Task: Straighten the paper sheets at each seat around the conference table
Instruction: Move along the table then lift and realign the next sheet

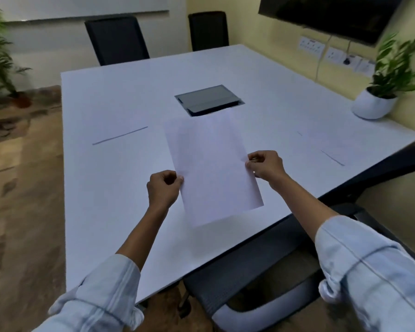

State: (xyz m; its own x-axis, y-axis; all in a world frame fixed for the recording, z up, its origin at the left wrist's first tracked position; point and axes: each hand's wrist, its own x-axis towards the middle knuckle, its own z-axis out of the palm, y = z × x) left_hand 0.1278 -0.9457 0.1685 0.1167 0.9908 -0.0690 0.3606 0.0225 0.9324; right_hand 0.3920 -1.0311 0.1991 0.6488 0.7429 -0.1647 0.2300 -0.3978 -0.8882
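Note:
I hold a white paper sheet lifted just above the white conference table, its shadow falling on the tabletop below its near end. My left hand pinches the sheet's left edge. My right hand pinches its right edge. Another white sheet lies flat on the table to the left, only its far edge showing as a dark line. A further sheet lies flat to the right, faint against the white top.
A grey cable box lid is set into the table's middle. A white potted plant stands at the right edge. Black chairs stand at the far side and directly below me. A floor plant is at the left.

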